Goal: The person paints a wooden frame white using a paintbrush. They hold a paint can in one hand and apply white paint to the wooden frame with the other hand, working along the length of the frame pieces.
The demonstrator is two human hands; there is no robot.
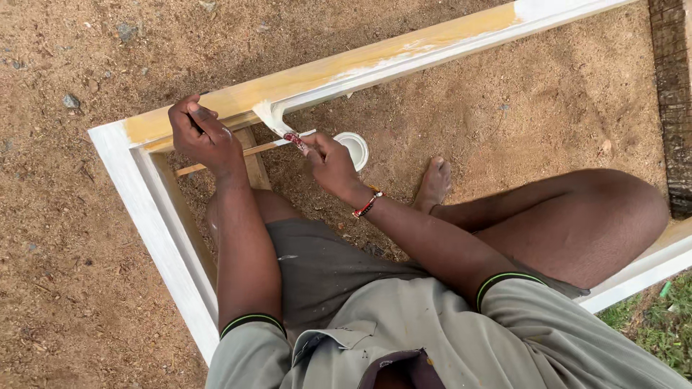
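Observation:
A wooden frame point(154, 209) lies on sandy ground, mostly painted white, with bare yellowish wood along part of its far rail point(346, 61). My right hand point(329, 164) holds a paintbrush point(277, 122) whose white-loaded bristles press on the far rail's inner edge. My left hand point(205, 135) rests on the rail near the corner, fingers curled against the wood. A small round tin of white paint point(355, 149) sits on the ground just beyond my right hand. I sit inside the frame with my bare legs bent.
A thin wooden brace point(252, 160) crosses the frame's corner under my hands. My bare foot point(435, 184) rests on the sand by the tin. Grass point(663, 324) grows at the lower right, and a dark rough trunk or post point(674, 101) stands at the right edge.

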